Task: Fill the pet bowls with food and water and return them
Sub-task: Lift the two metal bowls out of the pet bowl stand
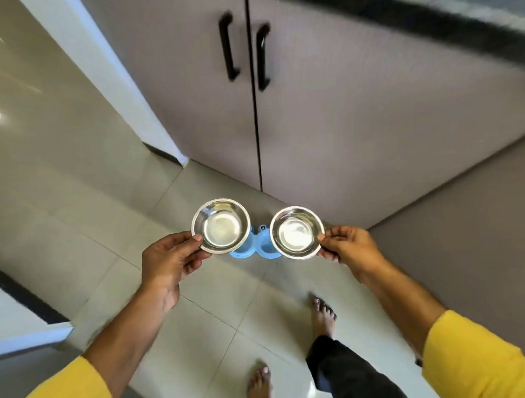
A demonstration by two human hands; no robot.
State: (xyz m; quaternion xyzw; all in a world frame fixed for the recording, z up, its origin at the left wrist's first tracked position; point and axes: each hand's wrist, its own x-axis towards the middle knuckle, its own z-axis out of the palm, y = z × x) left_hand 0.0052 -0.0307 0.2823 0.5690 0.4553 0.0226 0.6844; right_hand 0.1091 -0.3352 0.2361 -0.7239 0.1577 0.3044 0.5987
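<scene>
Left hand (168,258) fingers are pinched on the near rim of a round, shiny stainless-steel bowl (221,226), thumb on top of the lip and the remaining fingers curled beneath it. An identical steel bowl (297,232) is gripped in the same way at its rim by the right hand (350,246). Both bowls are held level and mouth-up, side by side but apart, well above the floor; nothing is seen inside either one, only glare off the metal. The rim pinch is judged to keep fingers out of the basins, and the level carry suits vessels meant for filling.

Directly beneath and between them, a light-blue plastic double stand (258,243) is seen on the pale tiled floor (87,234), partly hidden by the bowls; its sockets are taken to be where the bowls belong. The stand is set close to the mauve cabinet doors (372,129) with black handles (229,46), out of the walkway. Bare feet are planted on the tiles below, and yellow sleeves cover both forearms. Filling is judged not yet done.
</scene>
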